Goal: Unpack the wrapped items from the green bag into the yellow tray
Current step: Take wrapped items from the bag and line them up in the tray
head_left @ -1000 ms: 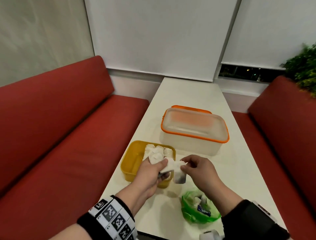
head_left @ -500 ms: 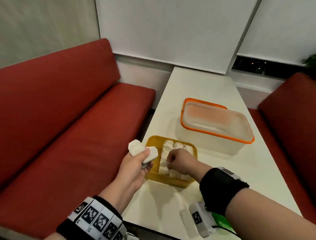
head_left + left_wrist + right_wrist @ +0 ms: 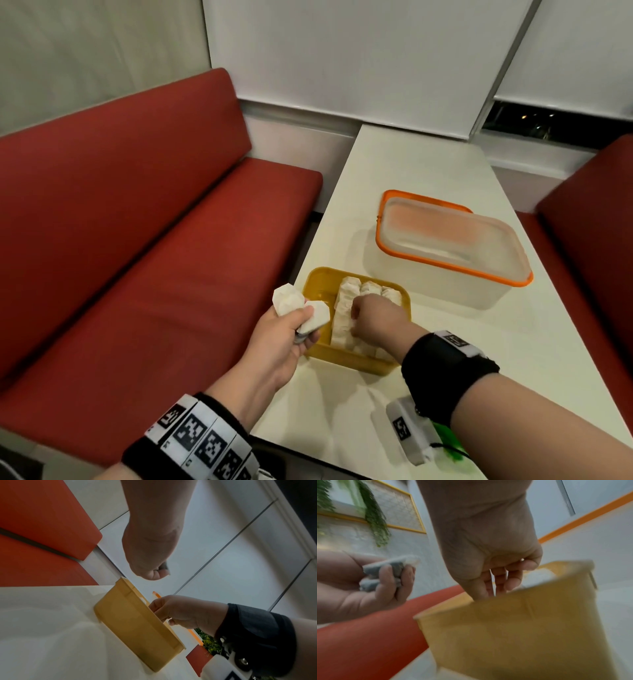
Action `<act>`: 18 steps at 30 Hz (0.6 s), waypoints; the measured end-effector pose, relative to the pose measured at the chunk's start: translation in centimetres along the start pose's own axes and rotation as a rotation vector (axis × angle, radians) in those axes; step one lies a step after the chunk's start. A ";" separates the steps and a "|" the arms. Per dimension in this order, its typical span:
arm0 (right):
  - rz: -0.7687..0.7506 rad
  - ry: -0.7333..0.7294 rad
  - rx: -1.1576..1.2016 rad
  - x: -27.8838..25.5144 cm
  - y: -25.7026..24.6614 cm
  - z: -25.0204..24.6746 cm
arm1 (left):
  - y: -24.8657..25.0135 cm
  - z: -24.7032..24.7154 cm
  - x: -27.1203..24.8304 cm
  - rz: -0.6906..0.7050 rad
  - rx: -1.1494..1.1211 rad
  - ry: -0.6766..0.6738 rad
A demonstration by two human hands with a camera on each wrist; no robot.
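The yellow tray (image 3: pixel 318 284) stands near the left edge of the white table (image 3: pixel 428 164), with several white wrapped items (image 3: pixel 349 298) lined up inside. My left hand (image 3: pixel 301 325) hovers just left of the tray and grips two white wrapped items (image 3: pixel 298 305), also seen from the right wrist (image 3: pixel 385 569). My right hand (image 3: pixel 370 318) reaches down into the tray (image 3: pixel 522 628) among the items. Its fingertips are hidden behind the tray wall, so a pinch cannot be told. Only a sliver of the green bag (image 3: pixel 448 442) shows behind my right forearm.
A translucent box with an orange-rimmed lid (image 3: pixel 452 240) sits just behind and right of the tray. Red benches flank the table on the left (image 3: pixel 154 257) and on the right (image 3: pixel 599 222). The table's far half is bare white surface.
One second ago both hands held wrapped items together by the tray. The left hand has moved left with its items; the right hand went down into the tray and stays there.
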State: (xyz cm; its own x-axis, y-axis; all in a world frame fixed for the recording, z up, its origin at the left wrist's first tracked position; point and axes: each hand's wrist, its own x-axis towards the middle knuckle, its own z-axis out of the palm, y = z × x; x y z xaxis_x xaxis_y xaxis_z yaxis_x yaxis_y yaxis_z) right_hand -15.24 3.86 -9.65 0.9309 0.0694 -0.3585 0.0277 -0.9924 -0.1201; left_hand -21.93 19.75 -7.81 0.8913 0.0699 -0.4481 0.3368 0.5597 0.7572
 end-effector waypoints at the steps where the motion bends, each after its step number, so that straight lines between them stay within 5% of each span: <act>1: -0.013 0.063 0.057 -0.4 0.0 -0.7 | 0.0 0.1 0.1 0.002 0.019 -0.005; 4: -0.130 0.192 0.449 -2.5 -0.5 -3.5 | -0.2 0.4 0.4 0.015 0.079 -0.016; 6: -0.241 0.104 0.638 -4.1 -0.9 -4.8 | -0.5 0.9 0.5 0.026 0.132 -0.037; 9: -0.328 0.023 0.506 -5.0 -1.2 -5.1 | -1.1 1.7 0.4 0.047 0.211 -0.091; 13: -0.257 0.093 0.504 -4.8 -0.7 -4.8 | -1.5 2.6 0.5 0.057 0.214 -0.085; 18: -0.150 0.038 0.779 -4.8 0.2 -4.5 | -1.4 3.0 0.6 0.053 0.182 -0.082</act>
State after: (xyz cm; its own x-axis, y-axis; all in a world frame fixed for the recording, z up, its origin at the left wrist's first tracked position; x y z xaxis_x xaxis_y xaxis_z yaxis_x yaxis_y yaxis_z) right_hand -18.05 2.83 -3.84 0.9496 0.1793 -0.2570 -0.0958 -0.6149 -0.7827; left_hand -20.95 16.57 -7.69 0.9282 0.0237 -0.3712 0.3319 0.3979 0.8553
